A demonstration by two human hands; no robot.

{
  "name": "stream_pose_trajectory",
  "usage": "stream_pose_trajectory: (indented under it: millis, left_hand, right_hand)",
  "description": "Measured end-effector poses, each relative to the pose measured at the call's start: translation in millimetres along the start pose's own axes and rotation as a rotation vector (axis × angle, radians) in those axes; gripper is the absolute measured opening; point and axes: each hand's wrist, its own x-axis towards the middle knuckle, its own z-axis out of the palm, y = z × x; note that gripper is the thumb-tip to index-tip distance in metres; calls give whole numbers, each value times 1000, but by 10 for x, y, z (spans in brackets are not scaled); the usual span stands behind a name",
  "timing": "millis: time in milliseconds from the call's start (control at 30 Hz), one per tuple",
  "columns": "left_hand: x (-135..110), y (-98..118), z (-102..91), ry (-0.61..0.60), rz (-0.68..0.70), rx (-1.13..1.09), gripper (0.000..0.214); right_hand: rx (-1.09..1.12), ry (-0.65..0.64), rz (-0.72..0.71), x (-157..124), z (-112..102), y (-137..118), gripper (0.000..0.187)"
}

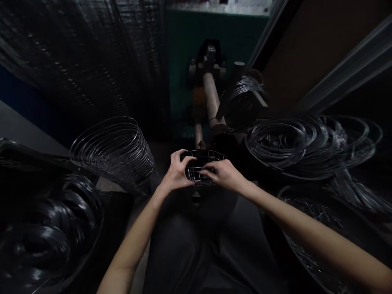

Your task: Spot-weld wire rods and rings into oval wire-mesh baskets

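Observation:
A small wire basket (211, 154) with a grid of thin rods sits in front of me, below the machine's arms. Around its left side curls my left hand (177, 170), the thumb at the near edge and the fingers at the far rim. My right hand (225, 173) reaches over the basket from the right, with thumb and fingertips pinched together at the grid. Whatever lies between those fingertips is too dark and small to make out. The basket's right part is partly covered by that hand.
A green machine (183, 49) with thick metal arms (211, 96) stands ahead. To the left are a tall stack of wire rings (116, 151) and a bin of coiled wire (39, 245). On the right lie wire hoops (275, 143) and a tub of short wire pieces (318, 212).

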Motion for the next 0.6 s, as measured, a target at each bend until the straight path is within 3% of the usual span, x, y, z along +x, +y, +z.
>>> stream_pose_trajectory:
  millis: [100,200,600]
  left_hand:
    - [28,46,64,3,-20,-18,75]
    - [83,79,98,-1,-29,-34,75]
    - [240,72,123,4,-36,-21,81]
  right_hand:
    - [-323,-27,-109,-139,53,35,37]
    - [-509,-73,-143,-214,61,100,37]
    - [-591,63,-288,-143,1,284,32]
